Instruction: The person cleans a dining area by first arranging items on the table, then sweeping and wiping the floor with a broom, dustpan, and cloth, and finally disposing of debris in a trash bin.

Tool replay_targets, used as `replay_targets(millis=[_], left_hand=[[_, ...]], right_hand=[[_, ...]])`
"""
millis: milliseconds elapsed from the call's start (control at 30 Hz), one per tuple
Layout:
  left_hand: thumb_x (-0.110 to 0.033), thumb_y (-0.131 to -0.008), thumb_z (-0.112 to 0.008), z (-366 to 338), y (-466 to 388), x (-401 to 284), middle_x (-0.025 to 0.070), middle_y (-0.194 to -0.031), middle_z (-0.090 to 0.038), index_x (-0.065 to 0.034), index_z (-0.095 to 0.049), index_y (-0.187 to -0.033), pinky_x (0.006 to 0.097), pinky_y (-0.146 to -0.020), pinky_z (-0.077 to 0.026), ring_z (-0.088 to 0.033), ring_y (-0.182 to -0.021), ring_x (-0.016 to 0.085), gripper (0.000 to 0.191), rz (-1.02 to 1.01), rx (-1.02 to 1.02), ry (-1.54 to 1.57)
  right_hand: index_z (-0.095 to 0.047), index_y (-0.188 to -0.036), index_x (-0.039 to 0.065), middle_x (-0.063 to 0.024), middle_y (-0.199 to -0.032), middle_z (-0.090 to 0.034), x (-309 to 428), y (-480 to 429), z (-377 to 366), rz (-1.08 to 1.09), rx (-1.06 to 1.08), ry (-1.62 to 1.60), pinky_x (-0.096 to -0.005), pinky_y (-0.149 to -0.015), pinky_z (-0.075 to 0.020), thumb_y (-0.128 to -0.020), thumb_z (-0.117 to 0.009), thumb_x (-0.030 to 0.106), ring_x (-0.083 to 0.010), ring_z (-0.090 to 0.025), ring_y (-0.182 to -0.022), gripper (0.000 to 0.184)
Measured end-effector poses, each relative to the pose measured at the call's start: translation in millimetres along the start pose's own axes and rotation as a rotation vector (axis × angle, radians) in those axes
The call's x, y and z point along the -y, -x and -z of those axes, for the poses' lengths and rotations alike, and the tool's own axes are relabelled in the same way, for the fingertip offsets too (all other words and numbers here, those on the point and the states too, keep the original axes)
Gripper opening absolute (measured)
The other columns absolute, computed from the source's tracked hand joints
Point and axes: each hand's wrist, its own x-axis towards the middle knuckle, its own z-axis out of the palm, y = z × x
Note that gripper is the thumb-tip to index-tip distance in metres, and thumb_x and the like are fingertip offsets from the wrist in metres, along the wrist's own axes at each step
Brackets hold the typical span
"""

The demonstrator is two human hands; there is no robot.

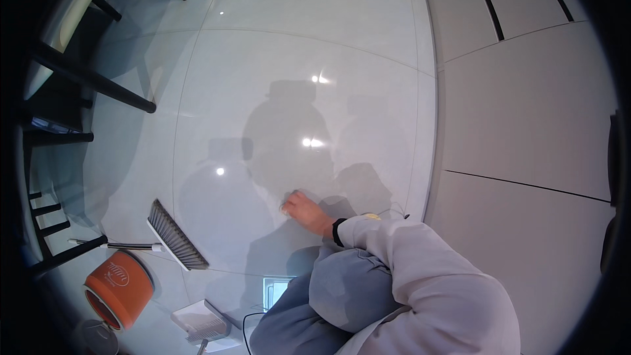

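One of my hands [306,213], at the end of a light sleeve with a black wristband, reaches leftward low over the glossy tiled floor [236,118]. Its fingers are curled near the tiles; whether anything is between them cannot be told. From the sleeve's course it appears to be my right hand. My left hand is out of view. Beyond the sleeve, a small yellow object [372,216] lies partly hidden on the floor, with thin strands beside it. My bent knees in blue-grey trousers fill the lower middle.
To the left lie a broom [178,236], an orange bin [121,288] on its side and a white dustpan [203,323]. Dark chair legs [118,91] stand at the far left. Pale cabinet fronts [522,123] run along the right. A lit bluish-white panel [276,292] shows beside my knee.
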Motion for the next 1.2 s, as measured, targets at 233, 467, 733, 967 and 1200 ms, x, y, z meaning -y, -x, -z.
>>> replay_targets(millis=[233,467,733,967,1200], left_hand=[[-0.037,-0.1,-0.042,3,4,5,0.0278,-0.138,-0.037,0.0018,-0.04,-0.135,0.064,-0.102,-0.022,-0.033,-0.126,0.045,0.053,-0.025,0.019,-0.11],[-0.036,-0.1,-0.042,11,9,10,0.0284,-0.139,-0.037,0.0026,-0.04,-0.136,0.0644,-0.102,-0.022,-0.033,-0.127,0.046,0.053,-0.058,0.036,-0.222],[-0.035,-0.1,-0.042,17,13,15,0.0291,-0.139,-0.038,0.0036,-0.041,-0.136,0.0649,-0.103,-0.023,-0.033,-0.127,0.048,0.053,-0.06,0.046,-0.317],[-0.034,-0.1,-0.042,19,12,18,0.0297,-0.14,-0.038,0.0044,-0.042,-0.136,0.0653,-0.104,-0.023,-0.033,-0.128,0.049,0.052,-0.08,0.066,-0.389],[-0.033,-0.1,-0.042,26,6,18,0.0303,-0.141,-0.038,0.0052,-0.043,-0.136,0.0658,-0.104,-0.023,-0.033,-0.128,0.05,0.052,-0.125,0.074,-0.45]], right_hand=[[-0.062,-0.084,0.006,-0.0136,-0.083,-0.058,-62,59,152,-0.642,-0.727,0.413,-0.0437,-0.074,-0.044,-0.08,-0.059,0.002,-0.0346,-0.054,-0.081,0.006],[-0.06,-0.096,0.006,-0.0139,-0.097,-0.056,-31,32,42,-0.135,-0.094,0.167,-0.0441,-0.085,-0.0466,-0.083,-0.059,0.008,-0.0332,-0.054,-0.098,0.013],[-0.058,-0.085,0.004,-0.0172,-0.082,-0.054,-135,16,217,-0.478,-0.546,0.541,-0.0471,-0.071,-0.0413,-0.084,-0.057,0.006,-0.0372,-0.05,-0.082,0.002],[-0.058,-0.088,0.006,-0.0134,-0.094,-0.056,-48,67,107,-0.061,0.065,0.243,-0.0438,-0.087,-0.0448,-0.082,-0.053,0.008,-0.0329,-0.054,-0.094,0.007],[-0.064,-0.089,0.004,-0.0163,-0.09,-0.06,-134,16,216,-0.56,-0.611,0.465,-0.0459,-0.078,-0.0442,-0.083,-0.061,0.004,-0.0354,-0.055,-0.088,0.005]])
